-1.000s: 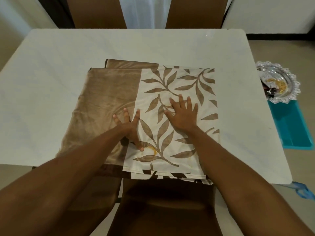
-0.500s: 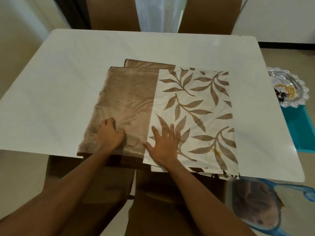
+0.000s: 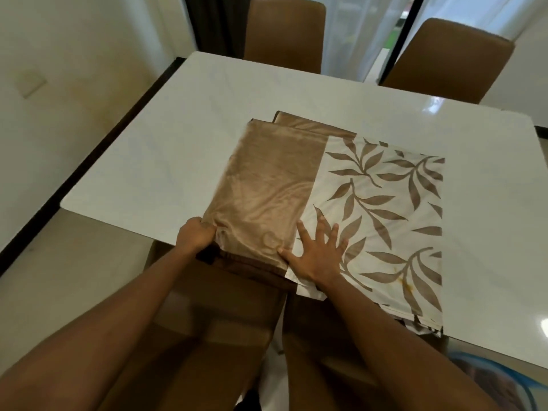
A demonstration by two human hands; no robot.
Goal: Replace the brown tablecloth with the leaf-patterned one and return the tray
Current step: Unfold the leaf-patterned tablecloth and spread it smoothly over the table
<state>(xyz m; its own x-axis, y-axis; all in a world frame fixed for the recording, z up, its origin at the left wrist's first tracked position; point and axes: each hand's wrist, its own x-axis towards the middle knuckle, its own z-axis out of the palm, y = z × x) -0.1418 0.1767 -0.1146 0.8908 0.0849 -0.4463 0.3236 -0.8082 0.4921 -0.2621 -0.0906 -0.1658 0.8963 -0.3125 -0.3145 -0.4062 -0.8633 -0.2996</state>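
Note:
A folded brown tablecloth (image 3: 267, 185) lies on the white table (image 3: 178, 149), its near edge hanging over the table's front. Overlapping its right side is the folded leaf-patterned tablecloth (image 3: 385, 203), cream with brown leaves. My left hand (image 3: 197, 236) grips the near left corner of the brown cloth, fingers curled around its edge. My right hand (image 3: 317, 253) lies flat with spread fingers on the near left part of the leaf-patterned cloth, thumb touching the brown one. The tray is out of view.
Two brown chairs (image 3: 284, 31) (image 3: 444, 60) stand at the table's far side, and another brown chair (image 3: 213, 315) sits below my arms at the near edge. A blue-rimmed object (image 3: 498, 381) shows at the lower right corner.
My left hand slid to the brown cloth's near left corner and closed on it. My right hand stayed flat on the leaf cloth. The view swung left, and the silver tray left the frame.

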